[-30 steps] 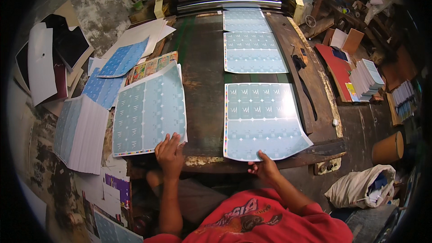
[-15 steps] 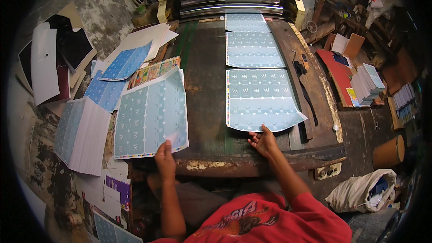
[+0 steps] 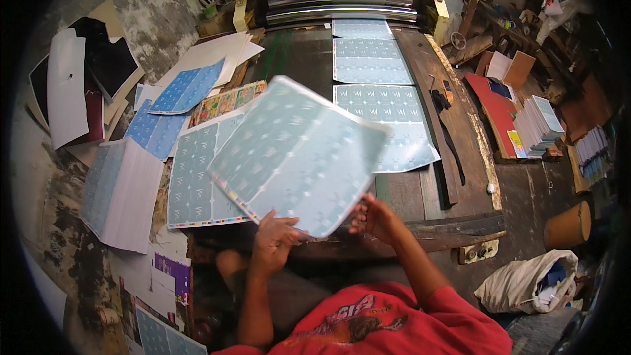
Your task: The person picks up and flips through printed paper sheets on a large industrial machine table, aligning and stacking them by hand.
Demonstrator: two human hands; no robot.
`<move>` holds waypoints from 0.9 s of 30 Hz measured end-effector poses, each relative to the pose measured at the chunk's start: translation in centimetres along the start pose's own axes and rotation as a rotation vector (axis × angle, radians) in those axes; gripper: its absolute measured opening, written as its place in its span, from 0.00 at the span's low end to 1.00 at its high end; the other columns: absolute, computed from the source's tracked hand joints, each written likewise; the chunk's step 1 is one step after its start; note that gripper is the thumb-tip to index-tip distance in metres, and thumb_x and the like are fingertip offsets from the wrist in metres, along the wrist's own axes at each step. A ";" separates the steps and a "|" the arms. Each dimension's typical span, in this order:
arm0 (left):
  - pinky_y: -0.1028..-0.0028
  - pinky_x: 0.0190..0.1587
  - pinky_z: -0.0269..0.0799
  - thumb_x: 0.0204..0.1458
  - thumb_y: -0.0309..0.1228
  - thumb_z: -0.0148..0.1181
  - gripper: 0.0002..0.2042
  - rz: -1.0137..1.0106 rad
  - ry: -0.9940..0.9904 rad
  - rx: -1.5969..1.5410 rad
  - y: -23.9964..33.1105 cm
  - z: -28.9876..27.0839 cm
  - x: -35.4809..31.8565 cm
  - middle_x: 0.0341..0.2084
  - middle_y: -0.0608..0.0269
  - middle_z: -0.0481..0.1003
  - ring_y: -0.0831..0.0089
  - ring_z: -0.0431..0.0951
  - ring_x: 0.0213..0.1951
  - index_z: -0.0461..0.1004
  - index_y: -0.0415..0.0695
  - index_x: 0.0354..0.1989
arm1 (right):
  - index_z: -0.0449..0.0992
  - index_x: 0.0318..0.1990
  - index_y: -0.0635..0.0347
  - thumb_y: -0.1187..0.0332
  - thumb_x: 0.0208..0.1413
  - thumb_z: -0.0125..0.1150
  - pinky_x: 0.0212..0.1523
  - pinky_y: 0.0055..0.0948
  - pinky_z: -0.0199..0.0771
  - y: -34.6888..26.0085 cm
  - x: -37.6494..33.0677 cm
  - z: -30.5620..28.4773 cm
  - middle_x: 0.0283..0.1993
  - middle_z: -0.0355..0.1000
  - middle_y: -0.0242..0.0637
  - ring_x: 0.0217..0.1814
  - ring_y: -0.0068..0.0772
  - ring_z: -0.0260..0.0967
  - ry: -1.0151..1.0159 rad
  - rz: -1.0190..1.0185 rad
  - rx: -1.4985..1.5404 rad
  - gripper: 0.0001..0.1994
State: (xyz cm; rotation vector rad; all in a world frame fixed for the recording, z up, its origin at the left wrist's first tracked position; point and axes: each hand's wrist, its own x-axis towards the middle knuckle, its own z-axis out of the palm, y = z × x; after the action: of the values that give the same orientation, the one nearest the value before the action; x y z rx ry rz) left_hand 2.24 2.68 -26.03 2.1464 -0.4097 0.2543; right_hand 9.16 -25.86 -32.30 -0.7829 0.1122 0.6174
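Observation:
A pale blue-grey printed sheet (image 3: 299, 151) is lifted in the air at a slant, slightly blurred. It overlaps both the left pile and the dark machine bed. My left hand (image 3: 275, 243) pinches its lower edge, thumb on top. Beside its lower right edge is my right hand (image 3: 378, 219), fingers curled towards the paper; blur hides whether they grip it. Under the raised sheet lies a pile of matching sheets (image 3: 190, 184) on the left. On the bed, more printed sheets (image 3: 388, 128) lie in a row leading to the rollers.
Metal rollers (image 3: 342, 12) span the far end of the bed (image 3: 296, 59). A thick stack of paper (image 3: 135, 197) and blue printed sheets (image 3: 190, 89) stand at left. A dark bar (image 3: 427, 118) runs along the bed's right side. A white sack (image 3: 526, 283) sits at lower right.
My left hand has raised a sheet off the left pile and swung it rightward. My right hand has drawn back from the nearest bed sheet. The row has shifted towards the rollers.

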 end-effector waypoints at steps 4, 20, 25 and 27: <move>0.49 0.67 0.50 0.55 0.42 0.61 0.13 0.147 -0.151 0.181 1.6 0.7 -0.1 0.49 0.60 0.77 0.54 0.68 0.61 0.80 0.48 0.43 | 0.66 0.49 0.66 0.58 0.59 0.59 0.36 0.37 0.77 1.8 -2.7 -1.1 0.27 0.70 0.36 0.24 0.28 0.68 -0.020 0.063 -0.149 0.20; 0.62 0.58 0.61 0.51 0.34 0.65 0.14 -0.085 0.328 0.480 -5.0 -0.7 -0.4 0.48 0.63 0.79 0.61 0.73 0.58 0.80 0.46 0.46 | 0.64 0.53 0.67 0.53 0.66 0.48 0.41 0.42 0.77 11.1 -10.9 -5.5 0.33 0.75 0.51 0.28 0.36 0.72 0.379 0.074 0.086 0.23; 0.63 0.60 0.59 0.54 0.35 0.63 0.13 -0.141 0.302 0.328 -4.6 -1.4 -0.4 0.48 0.60 0.79 0.60 0.73 0.57 0.80 0.44 0.46 | 0.67 0.49 0.66 0.49 0.65 0.46 0.47 0.51 0.73 8.5 -7.8 -6.1 0.30 0.74 0.47 0.27 0.37 0.71 0.392 0.074 0.125 0.24; 0.63 0.60 0.60 0.57 0.36 0.60 0.13 -0.169 0.318 0.281 -4.3 -1.4 -0.4 0.47 0.59 0.79 0.58 0.73 0.58 0.80 0.44 0.46 | 0.67 0.49 0.66 0.47 0.65 0.46 0.48 0.50 0.73 7.2 -6.5 -5.4 0.30 0.74 0.46 0.28 0.36 0.70 0.418 0.068 0.120 0.25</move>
State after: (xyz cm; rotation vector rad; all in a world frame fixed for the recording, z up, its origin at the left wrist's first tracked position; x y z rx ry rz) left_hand 3.51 6.23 -28.60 2.3457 -0.0080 0.5746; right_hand 0.45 -28.79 -38.62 -0.7844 0.5559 0.4991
